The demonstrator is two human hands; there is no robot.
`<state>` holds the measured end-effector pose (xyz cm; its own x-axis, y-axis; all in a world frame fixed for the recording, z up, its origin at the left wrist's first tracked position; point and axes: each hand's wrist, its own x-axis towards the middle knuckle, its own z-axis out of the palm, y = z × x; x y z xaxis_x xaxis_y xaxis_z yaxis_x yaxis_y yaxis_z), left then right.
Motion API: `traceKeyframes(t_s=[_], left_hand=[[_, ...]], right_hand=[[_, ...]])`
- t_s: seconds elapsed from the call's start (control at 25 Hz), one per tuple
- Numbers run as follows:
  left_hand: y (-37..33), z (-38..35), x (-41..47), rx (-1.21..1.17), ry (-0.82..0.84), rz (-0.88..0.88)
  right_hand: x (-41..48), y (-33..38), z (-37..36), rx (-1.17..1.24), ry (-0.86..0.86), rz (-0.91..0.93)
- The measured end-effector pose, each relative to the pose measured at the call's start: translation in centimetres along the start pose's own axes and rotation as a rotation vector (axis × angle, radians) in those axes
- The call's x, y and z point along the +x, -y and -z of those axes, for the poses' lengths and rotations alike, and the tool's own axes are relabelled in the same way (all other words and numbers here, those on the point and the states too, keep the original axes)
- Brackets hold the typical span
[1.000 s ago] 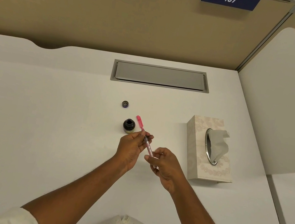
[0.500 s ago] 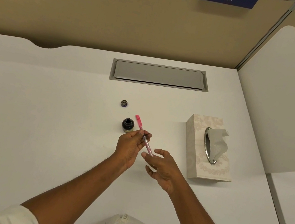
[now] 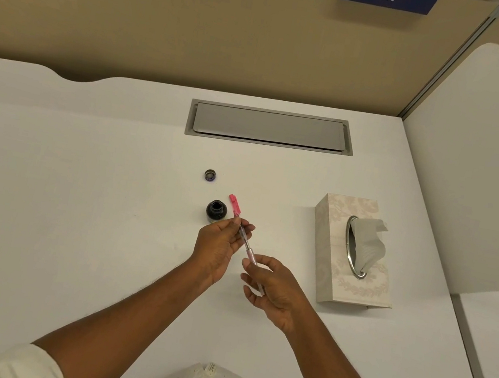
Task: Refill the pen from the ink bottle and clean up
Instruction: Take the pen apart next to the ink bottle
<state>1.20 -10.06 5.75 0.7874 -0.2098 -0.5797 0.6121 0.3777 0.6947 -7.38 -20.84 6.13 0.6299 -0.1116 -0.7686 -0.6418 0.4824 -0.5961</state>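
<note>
A thin pink pen (image 3: 245,241) lies slanted between both hands above the white desk (image 3: 71,207). My left hand (image 3: 218,246) pinches its front part just below the pink cap (image 3: 234,204). My right hand (image 3: 274,285) holds the rear end with its thumb and forefinger, the other fingers spread. The small dark ink bottle (image 3: 216,210) stands open on the desk, just left of the pen's tip. Its round lid (image 3: 210,175) lies apart, a little farther back.
A patterned tissue box (image 3: 327,269) with a tissue sticking out stands to the right of my hands. A grey cable flap (image 3: 269,127) is set into the back of the desk. A white divider panel (image 3: 479,162) rises at the right edge.
My right hand has loosened and slid back along the pen, its fingers now spread. My left hand and the pen stay almost in place.
</note>
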Motion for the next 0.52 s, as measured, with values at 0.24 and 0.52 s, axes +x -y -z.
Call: traceKeyframes(t_s=[0.24,0.52], left_hand=[[-1.9,0.9,1.2,-0.102,-0.040,-0.048],[-5.5,3.3,2.0,-0.168,-0.063,-0.164]], right_hand=[[0.0,-1.1,1.4,-0.505,-0.092,0.260],[5.3,-3.2,4.0,-0.887,-0.482,0.519]])
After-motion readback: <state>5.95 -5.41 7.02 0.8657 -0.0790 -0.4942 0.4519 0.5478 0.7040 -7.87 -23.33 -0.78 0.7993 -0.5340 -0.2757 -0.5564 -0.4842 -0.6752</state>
